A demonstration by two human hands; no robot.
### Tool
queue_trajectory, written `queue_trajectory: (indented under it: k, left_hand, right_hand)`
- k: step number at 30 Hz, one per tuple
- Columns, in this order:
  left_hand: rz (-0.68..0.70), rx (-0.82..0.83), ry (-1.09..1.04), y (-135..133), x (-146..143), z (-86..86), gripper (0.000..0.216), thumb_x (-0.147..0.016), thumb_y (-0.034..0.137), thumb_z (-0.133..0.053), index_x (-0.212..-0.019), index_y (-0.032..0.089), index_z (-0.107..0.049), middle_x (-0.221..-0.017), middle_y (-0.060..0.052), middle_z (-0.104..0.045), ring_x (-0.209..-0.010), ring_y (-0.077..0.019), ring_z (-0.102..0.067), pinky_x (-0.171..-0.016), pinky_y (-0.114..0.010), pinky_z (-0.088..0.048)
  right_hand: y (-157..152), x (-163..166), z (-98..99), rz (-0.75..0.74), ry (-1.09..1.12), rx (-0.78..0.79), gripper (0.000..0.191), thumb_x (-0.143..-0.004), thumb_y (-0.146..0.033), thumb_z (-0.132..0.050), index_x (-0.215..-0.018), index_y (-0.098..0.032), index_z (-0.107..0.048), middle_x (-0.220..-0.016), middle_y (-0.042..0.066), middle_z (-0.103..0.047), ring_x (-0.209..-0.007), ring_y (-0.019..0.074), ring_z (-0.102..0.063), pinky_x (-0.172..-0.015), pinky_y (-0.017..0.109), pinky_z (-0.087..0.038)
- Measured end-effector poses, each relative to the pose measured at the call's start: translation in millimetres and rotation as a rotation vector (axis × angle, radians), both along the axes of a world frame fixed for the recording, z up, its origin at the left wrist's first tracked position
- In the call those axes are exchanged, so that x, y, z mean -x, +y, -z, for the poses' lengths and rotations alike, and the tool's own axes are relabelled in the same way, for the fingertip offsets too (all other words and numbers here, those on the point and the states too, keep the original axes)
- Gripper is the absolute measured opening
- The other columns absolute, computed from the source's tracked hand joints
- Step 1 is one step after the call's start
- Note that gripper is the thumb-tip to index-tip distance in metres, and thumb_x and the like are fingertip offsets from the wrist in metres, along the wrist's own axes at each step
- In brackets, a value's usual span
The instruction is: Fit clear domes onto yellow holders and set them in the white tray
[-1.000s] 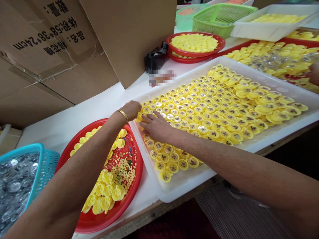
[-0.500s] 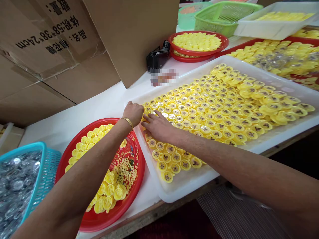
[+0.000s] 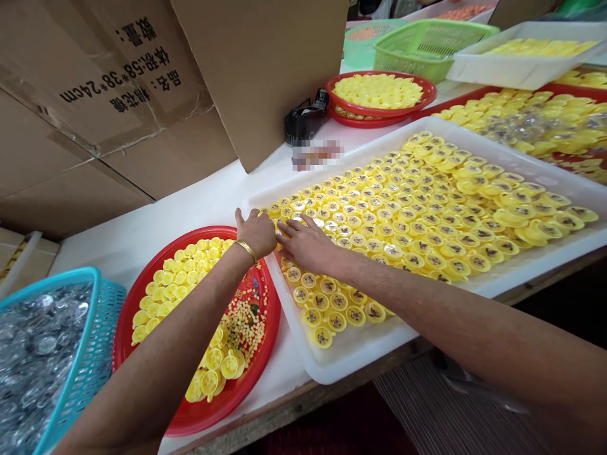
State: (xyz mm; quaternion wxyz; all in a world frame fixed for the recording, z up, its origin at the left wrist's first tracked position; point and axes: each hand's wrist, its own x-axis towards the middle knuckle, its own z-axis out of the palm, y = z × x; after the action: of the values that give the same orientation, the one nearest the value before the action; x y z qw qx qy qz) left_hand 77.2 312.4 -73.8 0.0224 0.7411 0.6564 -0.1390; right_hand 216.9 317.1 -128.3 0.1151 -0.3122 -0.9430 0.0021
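My left hand (image 3: 257,234) is over the left edge of a white plastic tray (image 3: 327,373), its fingertips bent down and mostly hidden. One finger sticks up. Whatever it pinches, if anything, I cannot make out. Beside it, my right hand (image 3: 310,246) rests with spread fingers on small yellow cups (image 3: 398,218) with printed round tops, packed in rows in the tray. Left of the tray, partly behind my left forearm, is a red round tray (image 3: 270,341). It holds plain yellow cups (image 3: 177,278) and a scatter of small pale pellets (image 3: 246,322).
A blue basket (image 3: 90,328) of clear plastic pieces stands at the lower left. Cardboard boxes (image 3: 284,57) rise behind. A black tape dispenser (image 3: 306,120), stacked red trays (image 3: 334,95), a green basket (image 3: 412,47) and a white bin (image 3: 502,69) line the back.
My left hand has shifted slightly down, and one of its fingers now sticks up. My right hand stays on the cups. The whole view has moved slightly.
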Motion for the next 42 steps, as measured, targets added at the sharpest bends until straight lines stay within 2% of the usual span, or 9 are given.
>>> queue_trajectory:
  k: [4,9,16,22,30,37,42]
  left_hand:
    - [-0.016,-0.047,-0.065,-4.3,6.0,2.5,0.036,-0.081,0.013,-0.041,-0.100,0.022,-0.069,-0.117,-0.011,-0.066,-0.134,-0.0292,-0.036,-0.107,-0.068,-0.014]
    - [-0.038,-0.276,-0.180,-20.6,17.2,0.0,0.034,-0.087,0.017,-0.039,-0.091,0.023,-0.072,-0.124,-0.008,-0.064,-0.136,-0.0302,-0.034,-0.109,-0.067,-0.012]
    - [-0.159,-0.473,-0.416,-48.3,41.8,-9.1,0.029,-0.089,0.025,-0.045,-0.101,0.025,-0.071,-0.126,-0.003,-0.063,-0.131,-0.0259,-0.043,-0.108,-0.052,-0.031]
    - [-0.160,-0.464,-0.497,-72.5,60.3,-2.6,0.029,-0.089,0.027,-0.045,-0.100,0.023,-0.072,-0.117,-0.005,-0.067,-0.119,-0.0242,-0.053,-0.102,-0.044,-0.041]
    - [-0.221,-0.408,-0.527,-97.1,68.2,5.0,0.029,-0.088,0.027,-0.046,-0.099,0.024,-0.072,-0.117,-0.005,-0.067,-0.122,-0.0263,-0.051,-0.103,-0.048,-0.041]
    - [-0.203,-0.448,-0.623,-114.9,71.0,2.1,0.028,-0.086,0.027,-0.047,-0.098,0.023,-0.073,-0.115,-0.007,-0.068,-0.118,-0.0243,-0.054,-0.101,-0.044,-0.044]
    - [-0.204,-0.488,-0.683,-137.7,86.3,11.3,0.031,-0.085,0.033,-0.048,-0.097,0.019,-0.073,-0.110,-0.011,-0.069,-0.112,-0.0257,-0.057,-0.098,-0.046,-0.045]
  right_hand:
    - [0.1,-0.7,0.9,0.002,-0.002,-0.004,0.031,-0.090,-0.033,-0.051,-0.117,-0.021,-0.061,-0.136,0.011,-0.052,-0.123,0.0287,-0.047,-0.107,0.047,-0.021]
    - [1.5,-0.9,0.2,-0.005,-0.007,0.000,0.034,-0.093,-0.036,-0.046,-0.120,-0.021,-0.060,-0.136,0.010,-0.053,-0.122,0.0286,-0.048,-0.106,0.049,-0.023]
    - [5.5,-1.5,-3.1,-0.006,0.036,-0.032,0.034,-0.095,-0.038,-0.043,-0.119,-0.020,-0.060,-0.134,0.009,-0.055,-0.119,0.0269,-0.051,-0.108,0.050,-0.022]
    - [12.8,7.3,0.2,-0.014,0.014,-0.019,0.041,-0.095,-0.039,-0.044,-0.128,-0.019,-0.054,-0.138,0.007,-0.053,-0.129,0.0293,-0.042,-0.111,0.053,-0.018]
    - [11.7,12.6,6.9,-0.003,-0.013,0.007,0.046,-0.097,-0.041,-0.036,-0.133,-0.017,-0.050,-0.141,0.007,-0.050,-0.130,0.0272,-0.043,-0.114,0.052,-0.015]
    - [6.6,7.8,6.1,0.024,-0.035,0.081,0.052,-0.099,-0.041,-0.023,-0.144,-0.018,-0.035,-0.152,0.007,-0.032,-0.140,0.0282,-0.029,-0.113,0.056,-0.017]
    - [-1.7,3.8,6.9,0.020,-0.065,0.155,0.057,-0.098,-0.046,-0.017,-0.149,-0.019,-0.025,-0.156,0.006,-0.022,-0.143,0.0266,-0.020,-0.115,0.057,-0.012]
